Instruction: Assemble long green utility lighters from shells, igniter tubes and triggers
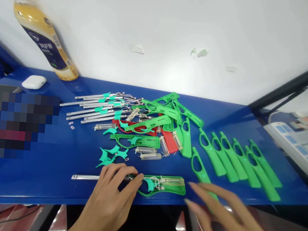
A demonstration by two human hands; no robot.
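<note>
My left hand [113, 194] rests with fingers spread on a half-built green lighter shell [164, 185] with a metal tube [85, 177] sticking out to the left, near the table's front edge. My right hand [226, 217] hovers open and motion-blurred just right of it, over the front edge, below a single green shell [199, 168]. A row of several green shell halves [241, 162] lies to the right. A mixed pile of green and red shells [156, 121], metal tubes with teal triggers [100, 109], clear fuel tanks [150, 154] and loose teal triggers [111, 155] lies ahead.
The blue table [44, 170] stands against a white wall. A yellow bottle [46, 37] and a white earbud case [34, 82] sit at the back left. A blurred-out patch covers the left. A black bar [288, 87] and a white tray [299, 146] are at the right.
</note>
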